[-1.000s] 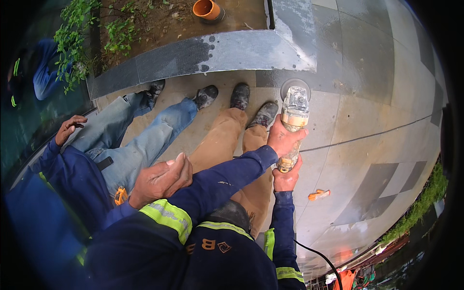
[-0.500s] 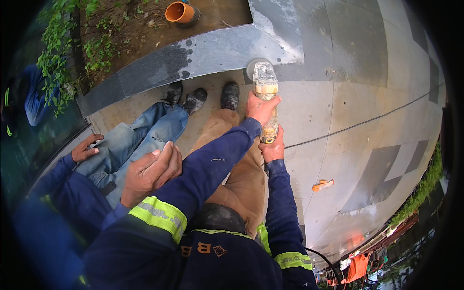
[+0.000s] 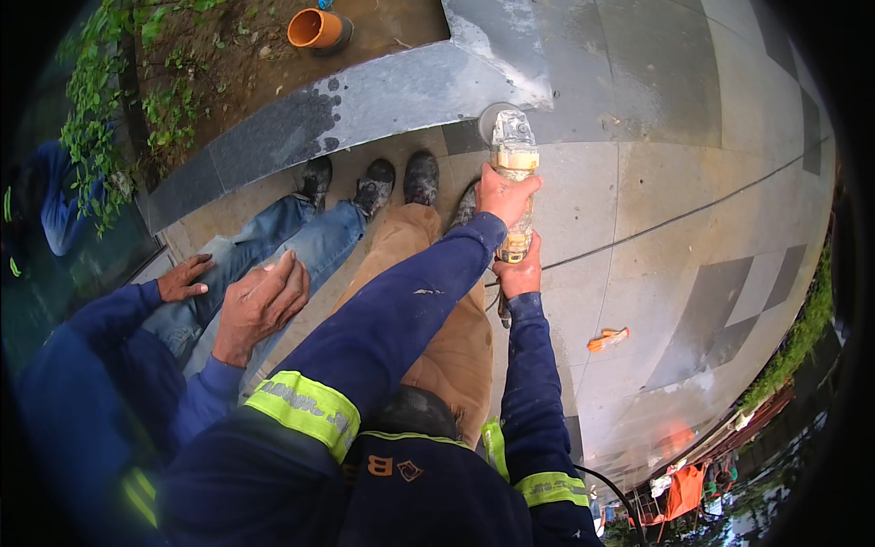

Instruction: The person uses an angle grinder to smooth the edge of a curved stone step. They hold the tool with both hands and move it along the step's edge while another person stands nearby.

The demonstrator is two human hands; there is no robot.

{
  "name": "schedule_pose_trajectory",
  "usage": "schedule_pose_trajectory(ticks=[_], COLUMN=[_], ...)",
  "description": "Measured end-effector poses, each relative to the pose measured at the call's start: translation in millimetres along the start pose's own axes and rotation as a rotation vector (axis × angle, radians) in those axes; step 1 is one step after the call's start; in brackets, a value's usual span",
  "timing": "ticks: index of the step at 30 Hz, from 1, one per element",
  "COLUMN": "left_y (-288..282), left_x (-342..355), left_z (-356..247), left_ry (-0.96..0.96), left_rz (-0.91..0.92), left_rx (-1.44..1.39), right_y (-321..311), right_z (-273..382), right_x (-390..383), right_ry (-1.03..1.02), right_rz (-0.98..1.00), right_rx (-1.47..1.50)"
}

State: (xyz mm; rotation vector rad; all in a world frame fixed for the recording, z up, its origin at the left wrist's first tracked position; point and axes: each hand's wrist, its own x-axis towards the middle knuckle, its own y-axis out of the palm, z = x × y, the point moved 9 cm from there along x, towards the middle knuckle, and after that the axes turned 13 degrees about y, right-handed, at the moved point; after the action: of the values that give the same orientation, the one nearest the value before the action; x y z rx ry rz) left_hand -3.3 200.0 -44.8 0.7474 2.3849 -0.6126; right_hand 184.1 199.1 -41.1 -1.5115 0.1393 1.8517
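Observation:
Both my hands are closed on a dusty yellow-and-grey angle grinder (image 3: 513, 162). My left hand (image 3: 507, 195) wraps its front body, just behind the metal gear head. My right hand (image 3: 520, 267) grips the rear end. The round grinding disc (image 3: 497, 125) lies beside the front edge of a grey stone slab ledge (image 3: 401, 96), near its whitish, dusty corner. Whether the disc touches the slab I cannot tell.
A co-worker in blue stands at my left, a hand (image 3: 261, 305) held near my left arm. An orange pipe (image 3: 314, 29) rises from the soil bed. A black cable (image 3: 679, 211) crosses the tiled floor (image 3: 574, 310), where an orange glove (image 3: 608, 339) lies.
The grinder has moved right along the slab edge, closer to the corner, with both my hands still on it. My view has shifted slightly, and the co-worker's raised hand sits farther from my arm.

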Motion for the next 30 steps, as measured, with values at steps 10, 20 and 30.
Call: schedule_pose_trajectory(ticks=[10,20,30], left_y=[17,19,3], left_x=[6,9,8], left_z=[-3,1,18], left_ry=[0.025,0.054,0.077], left_rz=[0.023,0.007,-0.061], left_rx=[0.051,-0.006,-0.109], right_y=[-10,-15,-9], right_z=[8,14,14], right_x=[3,2,-1], right_ry=[0.023,-0.03,-0.078], right_rz=[0.013,-0.024,-0.049], right_rx=[0.053,0.012,-0.092])
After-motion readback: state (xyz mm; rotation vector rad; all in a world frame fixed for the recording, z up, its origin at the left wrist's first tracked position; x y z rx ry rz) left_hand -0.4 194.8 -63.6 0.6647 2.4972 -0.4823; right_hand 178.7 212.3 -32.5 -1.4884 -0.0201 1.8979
